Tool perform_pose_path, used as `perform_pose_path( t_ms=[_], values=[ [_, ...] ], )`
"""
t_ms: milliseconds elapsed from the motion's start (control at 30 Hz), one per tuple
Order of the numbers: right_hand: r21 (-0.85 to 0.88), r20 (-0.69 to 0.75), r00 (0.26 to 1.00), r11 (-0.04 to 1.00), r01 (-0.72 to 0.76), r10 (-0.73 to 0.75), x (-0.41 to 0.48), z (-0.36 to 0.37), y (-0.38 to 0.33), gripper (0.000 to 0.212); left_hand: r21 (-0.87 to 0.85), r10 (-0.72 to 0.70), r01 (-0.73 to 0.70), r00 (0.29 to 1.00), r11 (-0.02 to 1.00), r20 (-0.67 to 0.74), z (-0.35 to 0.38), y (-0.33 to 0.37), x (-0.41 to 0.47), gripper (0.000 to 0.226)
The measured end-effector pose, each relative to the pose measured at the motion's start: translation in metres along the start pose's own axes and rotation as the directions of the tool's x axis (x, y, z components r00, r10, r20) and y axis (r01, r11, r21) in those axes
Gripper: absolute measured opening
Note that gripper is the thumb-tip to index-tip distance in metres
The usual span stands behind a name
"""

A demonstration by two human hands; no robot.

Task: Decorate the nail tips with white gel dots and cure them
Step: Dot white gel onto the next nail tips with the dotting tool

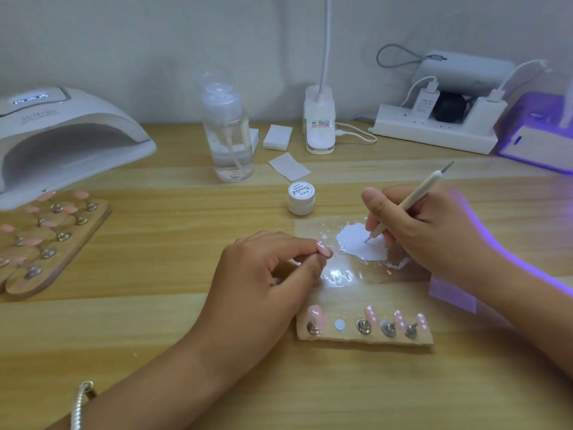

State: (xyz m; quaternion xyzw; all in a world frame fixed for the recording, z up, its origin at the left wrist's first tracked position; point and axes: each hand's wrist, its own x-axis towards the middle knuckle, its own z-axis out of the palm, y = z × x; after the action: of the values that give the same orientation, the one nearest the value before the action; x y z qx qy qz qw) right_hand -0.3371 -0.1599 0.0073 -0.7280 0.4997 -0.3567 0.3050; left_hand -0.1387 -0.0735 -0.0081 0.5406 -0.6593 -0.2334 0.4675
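Observation:
My right hand (431, 225) grips a white dotting pen (412, 200), its metal point touching a patch of white gel (356, 242) spread on a clear sheet (313, 228) on the table. My left hand (263, 274) pinches a pink nail tip (324, 249) on its stand, just left of the gel. In front of the hands lies a small wooden strip (362, 338) carrying several pink nail tips (370, 315) on metal holders, with one bare white spot (339, 325). A closed white gel jar (301, 198) stands behind the sheet.
A white curing lamp (62, 135) stands at the far left, with a wooden board of pink tips (46, 237) before it. A clear pump bottle (228, 128), white wipes (277, 136), a desk lamp base (320, 119), a power strip (434, 128) and a glowing purple lamp (539, 135) line the back.

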Motion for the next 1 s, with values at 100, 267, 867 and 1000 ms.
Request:
perform_pose_path(
  t_ms=[100,267,867,1000],
  values=[
    [-0.003,0.006,1.0,1.0,0.021,-0.021,-0.001,0.0,0.0,0.042,-0.007,-0.003,0.003,1.0,1.0,0.002,0.0,0.0,0.0,0.012],
    [-0.008,0.0,1.0,1.0,0.019,-0.019,-0.001,0.001,0.0,0.042,-0.011,-0.004,0.004,1.0,1.0,0.006,0.0,0.0,0.0,0.012],
    [-0.002,-0.068,0.996,0.998,0.062,-0.062,-0.005,0.002,0.005,0.043,-0.02,0.001,-0.001,1.0,1.0,0.013,0.001,0.0,0.0,0.012],
    [0.104,-0.161,0.974,0.978,0.179,-0.161,-0.006,0.001,-0.005,0.042,-0.035,0.027,-0.026,0.999,0.999,0.018,0.0,-0.001,0.0,0.011]
  ],
)
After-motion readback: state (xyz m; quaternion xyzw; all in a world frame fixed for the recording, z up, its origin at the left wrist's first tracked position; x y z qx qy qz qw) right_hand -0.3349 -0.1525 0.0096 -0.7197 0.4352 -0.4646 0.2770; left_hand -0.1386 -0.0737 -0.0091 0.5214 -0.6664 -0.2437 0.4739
